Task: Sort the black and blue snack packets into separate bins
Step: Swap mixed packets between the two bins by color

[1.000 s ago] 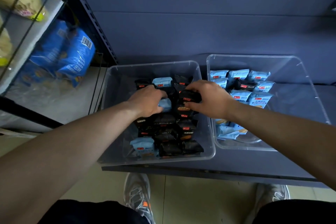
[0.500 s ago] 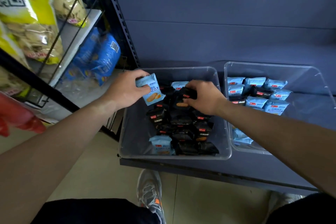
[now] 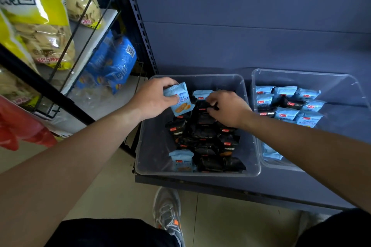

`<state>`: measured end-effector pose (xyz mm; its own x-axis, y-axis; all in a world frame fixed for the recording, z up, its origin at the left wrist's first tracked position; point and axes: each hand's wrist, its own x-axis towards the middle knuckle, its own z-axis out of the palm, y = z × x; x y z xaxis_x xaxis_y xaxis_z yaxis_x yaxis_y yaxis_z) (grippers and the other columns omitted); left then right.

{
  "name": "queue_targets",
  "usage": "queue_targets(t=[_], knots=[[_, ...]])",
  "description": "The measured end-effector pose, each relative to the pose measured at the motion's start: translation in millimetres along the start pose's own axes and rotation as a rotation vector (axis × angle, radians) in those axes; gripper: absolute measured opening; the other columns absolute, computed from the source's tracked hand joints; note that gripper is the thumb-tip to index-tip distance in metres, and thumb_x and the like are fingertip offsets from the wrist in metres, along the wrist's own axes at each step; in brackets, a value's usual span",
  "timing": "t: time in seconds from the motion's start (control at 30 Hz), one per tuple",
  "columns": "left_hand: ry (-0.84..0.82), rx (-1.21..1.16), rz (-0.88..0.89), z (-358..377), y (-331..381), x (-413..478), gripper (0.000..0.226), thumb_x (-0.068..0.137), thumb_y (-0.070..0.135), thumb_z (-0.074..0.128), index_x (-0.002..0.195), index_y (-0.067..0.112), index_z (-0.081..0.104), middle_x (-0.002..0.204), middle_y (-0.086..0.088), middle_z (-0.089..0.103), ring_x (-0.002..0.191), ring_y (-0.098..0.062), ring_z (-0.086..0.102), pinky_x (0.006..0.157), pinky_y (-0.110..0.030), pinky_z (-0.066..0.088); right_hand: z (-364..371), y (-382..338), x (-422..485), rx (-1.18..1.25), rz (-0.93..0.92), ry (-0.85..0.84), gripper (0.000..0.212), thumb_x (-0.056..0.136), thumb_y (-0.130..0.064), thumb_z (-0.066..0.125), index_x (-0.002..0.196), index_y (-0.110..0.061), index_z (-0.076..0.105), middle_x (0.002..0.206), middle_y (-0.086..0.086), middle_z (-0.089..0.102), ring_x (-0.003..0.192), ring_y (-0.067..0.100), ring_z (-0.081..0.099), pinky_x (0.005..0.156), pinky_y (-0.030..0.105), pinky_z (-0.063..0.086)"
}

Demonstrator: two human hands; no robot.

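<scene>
Two clear plastic bins stand side by side on a dark shelf. The left bin (image 3: 149, 146) holds several black packets (image 3: 204, 134) and two loose blue ones, one at the back (image 3: 201, 94) and one at the front (image 3: 181, 159). My left hand (image 3: 152, 100) grips a blue packet (image 3: 179, 101) above the left bin's back left corner. My right hand (image 3: 228, 108) reaches into the left bin and pinches a black packet (image 3: 202, 105). The right bin (image 3: 341, 80) holds several blue packets (image 3: 285, 113) and two black ones (image 3: 292, 103).
A wire rack at the left carries large yellow snack bags (image 3: 38, 26) and blue bags (image 3: 114, 64). A red bag (image 3: 22, 126) hangs at the far left. A blue panel wall stands behind the bins. My grey shoe (image 3: 167, 210) is on the tiled floor below the shelf edge.
My left hand has lifted a blue packet out of the black pile and holds it over the left bin's back corner. My right hand stayed in the left bin, fingers on a black packet.
</scene>
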<state>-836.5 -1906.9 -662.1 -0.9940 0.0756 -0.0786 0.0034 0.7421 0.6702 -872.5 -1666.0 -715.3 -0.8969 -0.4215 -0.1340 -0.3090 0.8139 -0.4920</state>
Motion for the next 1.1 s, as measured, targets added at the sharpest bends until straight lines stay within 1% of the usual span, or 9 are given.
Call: queue_targets(t=[0.1,0.17,0.23,0.37,0.53,0.73,0.9,1.0,1.1], knots=[[-0.048,-0.032,0.045,6.6,23.2,1.0,0.029,0.084,0.021,0.075,0.112,0.021,0.069,0.101,0.011,0.071,0.093,0.0,0.065,0.084,-0.034,0.055,-30.9,-8.3,-14.6,0.225,-0.042,0.097,0.054,0.078,-0.022,0.065,0.131,-0.024,0.055,0.112,-0.004,0.063,0.086,0.008,0.061,0.087,0.025,0.05],[-0.104,-0.068,0.093,12.1,44.5,-0.3,0.032,0.083,0.021,0.077,0.115,0.019,0.07,0.102,0.009,0.072,0.095,-0.007,0.067,0.088,-0.041,0.054,-50.5,-14.1,-28.3,0.26,-0.122,0.095,0.064,0.078,-0.024,0.069,0.138,-0.025,0.049,0.116,-0.005,0.059,0.085,0.0,0.057,0.082,0.011,0.043],[-0.142,-0.074,0.171,17.1,68.4,-2.4,0.032,0.081,0.024,0.078,0.113,0.021,0.071,0.1,0.01,0.073,0.094,-0.008,0.068,0.086,-0.04,0.053,-68.8,-16.7,-41.8,0.298,-0.159,0.075,0.061,0.079,-0.028,0.075,0.136,-0.025,0.052,0.11,-0.008,0.064,0.083,-0.004,0.06,0.075,0.004,0.04],[-0.062,-0.095,0.255,33.4,110.0,-4.5,0.027,0.077,0.026,0.081,0.102,0.029,0.073,0.092,0.015,0.073,0.085,0.0,0.067,0.08,-0.031,0.053,-104.6,-3.2,-66.1,0.221,-0.114,0.095,0.047,0.079,-0.033,0.079,0.122,-0.025,0.063,0.082,-0.018,0.062,0.072,-0.005,0.057,0.067,0.01,0.04],[0.046,-0.181,0.232,63.8,141.0,10.6,0.024,0.077,0.025,0.081,0.098,0.028,0.071,0.091,0.013,0.073,0.069,0.006,0.063,0.069,-0.012,0.047,-149.8,60.5,-103.9,0.181,0.073,0.234,0.04,0.078,-0.033,0.079,0.115,-0.026,0.065,0.085,-0.01,0.065,0.075,0.005,0.062,0.074,0.019,0.048],[-0.155,0.064,0.271,132.5,161.1,34.5,0.025,0.078,0.025,0.078,0.101,0.02,0.07,0.088,0.008,0.07,0.078,-0.011,0.066,0.079,-0.032,0.053,-162.3,163.7,-159.4,0.062,0.358,0.252,0.033,0.076,-0.029,0.077,0.107,-0.026,0.064,0.093,-0.002,0.068,0.078,0.019,0.063,0.073,0.026,0.045],[-0.345,0.501,0.383,194.1,167.1,54.4,0.035,0.08,0.042,0.069,0.111,0.028,0.065,0.106,0.011,0.068,0.101,-0.016,0.062,0.089,-0.038,0.046,-140.2,221.1,-172.8,0.043,0.451,0.198,0.03,0.078,-0.027,0.075,0.106,-0.024,0.065,0.09,-0.005,0.061,0.083,0.021,0.059,0.071,0.025,0.039],[-0.328,0.659,0.432,216.8,162.0,66.5,0.033,0.082,0.048,0.066,0.11,0.03,0.064,0.11,0.013,0.067,0.105,-0.014,0.061,0.091,-0.039,0.036,-120.8,235.0,-157.4,0.059,0.439,0.148,0.034,0.079,-0.03,0.076,0.11,-0.023,0.065,0.097,-0.005,0.063,0.083,0.017,0.054,0.073,0.025,0.039],[-0.215,0.7,0.446,226.7,157.1,77.3,0.027,0.082,0.046,0.064,0.105,0.031,0.064,0.108,0.012,0.068,0.102,-0.014,0.062,0.09,-0.039,0.036,-96.5,238.6,-141.2,0.074,0.417,0.059,0.038,0.08,-0.03,0.075,0.115,-0.022,0.063,0.107,0.002,0.067,0.091,0.023,0.06,0.077,0.03,0.046]])
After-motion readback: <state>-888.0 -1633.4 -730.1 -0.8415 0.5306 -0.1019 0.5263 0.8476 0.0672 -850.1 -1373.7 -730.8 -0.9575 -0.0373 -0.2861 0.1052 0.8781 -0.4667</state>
